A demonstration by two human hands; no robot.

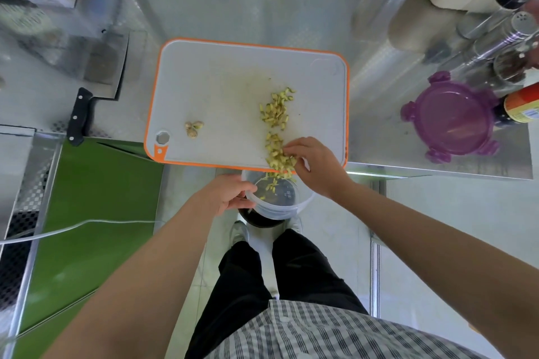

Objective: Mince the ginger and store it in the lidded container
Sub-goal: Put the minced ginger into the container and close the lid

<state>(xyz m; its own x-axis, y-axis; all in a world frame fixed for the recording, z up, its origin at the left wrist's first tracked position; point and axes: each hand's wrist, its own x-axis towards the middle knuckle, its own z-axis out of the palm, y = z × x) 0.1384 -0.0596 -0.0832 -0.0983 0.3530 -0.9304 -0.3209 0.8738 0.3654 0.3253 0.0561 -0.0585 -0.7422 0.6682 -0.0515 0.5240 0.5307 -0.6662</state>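
My left hand (230, 192) grips the light, clear container (280, 201) by its rim; my right hand (315, 163), fingers loosely curled, sweeps damp, clingy ginger pieces (275, 114) in.

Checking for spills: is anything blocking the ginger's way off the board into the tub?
Nothing visible. The right hand sweeps ginger over the board edge into the open tub, held below by the left hand.
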